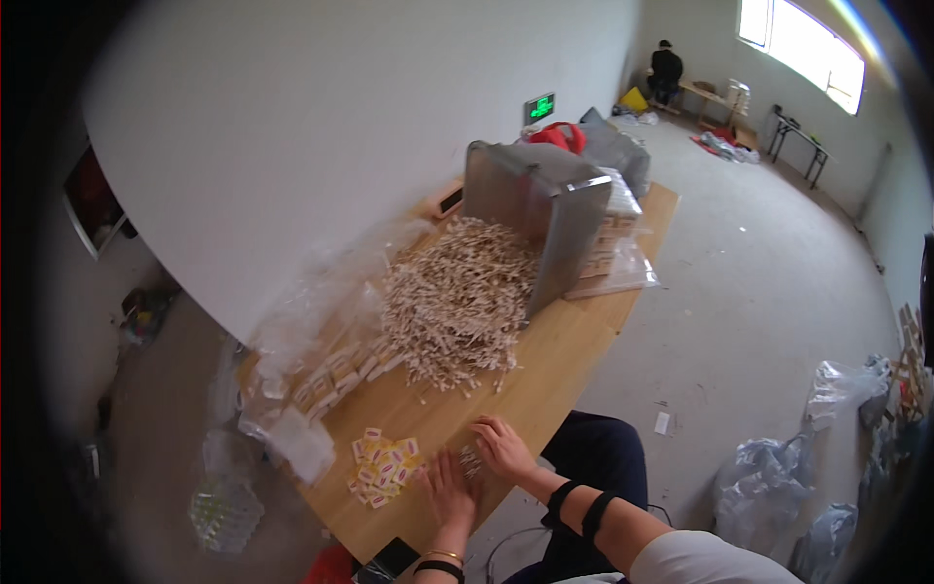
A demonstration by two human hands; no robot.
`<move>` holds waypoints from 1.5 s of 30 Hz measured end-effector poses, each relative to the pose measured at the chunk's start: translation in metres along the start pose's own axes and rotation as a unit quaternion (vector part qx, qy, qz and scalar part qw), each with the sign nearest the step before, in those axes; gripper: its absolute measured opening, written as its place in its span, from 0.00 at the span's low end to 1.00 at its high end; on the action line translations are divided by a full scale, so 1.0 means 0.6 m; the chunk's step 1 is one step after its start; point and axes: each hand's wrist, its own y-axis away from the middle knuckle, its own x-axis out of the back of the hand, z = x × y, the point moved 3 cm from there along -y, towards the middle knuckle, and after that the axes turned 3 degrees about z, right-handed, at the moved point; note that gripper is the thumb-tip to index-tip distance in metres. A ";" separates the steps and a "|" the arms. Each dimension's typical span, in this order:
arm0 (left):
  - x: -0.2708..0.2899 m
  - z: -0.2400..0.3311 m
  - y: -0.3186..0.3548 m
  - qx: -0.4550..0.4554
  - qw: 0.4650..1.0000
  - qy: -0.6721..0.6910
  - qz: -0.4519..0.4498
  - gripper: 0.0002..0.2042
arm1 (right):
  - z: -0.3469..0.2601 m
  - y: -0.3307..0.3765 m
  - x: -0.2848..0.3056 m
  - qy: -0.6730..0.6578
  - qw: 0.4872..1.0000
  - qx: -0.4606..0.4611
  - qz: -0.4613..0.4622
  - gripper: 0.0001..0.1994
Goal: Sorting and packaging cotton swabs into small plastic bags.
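Note:
On the near part of the wooden table (545, 375), my left hand (450, 490) lies with its fingers stretched out. My right hand (501, 450) rests opposite, fingers extended and slightly bent. Between the two hands is a small bunch of cotton swabs (470, 461), with white tips showing; both hands are beside it. Just left of my left hand lies a loose heap of small printed cards (382, 469), white and yellow. Farther up the table spreads a large pile of loose cotton swabs (457, 302), spilling from a grey translucent bin (574, 224) tipped on its side.
Clear plastic bags (311, 341) and a row of small packs (336, 380) line the table's left side. A phone (449, 201) lies behind the pile. A dark flat device (387, 562) sits at the near edge. Plastic bags (764, 482) lie on the floor; a person (665, 70) sits far off.

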 end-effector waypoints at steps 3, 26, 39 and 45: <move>0.010 0.012 0.000 -0.015 1.000 -0.019 -0.015 0.39 | 0.003 0.000 -0.002 0.044 0.999 0.006 -0.009 0.13; 0.002 0.043 0.014 0.005 0.999 0.003 -0.040 0.50 | -0.004 0.004 0.005 0.047 0.999 -0.002 -0.010 0.13; 0.012 0.030 -0.021 -0.016 0.999 -0.027 -0.016 0.49 | 0.002 0.008 -0.001 0.044 0.999 -0.002 -0.002 0.13; 0.017 0.057 0.022 -0.019 0.999 0.016 -0.030 0.48 | -0.006 0.004 0.004 0.041 0.999 -0.005 -0.001 0.13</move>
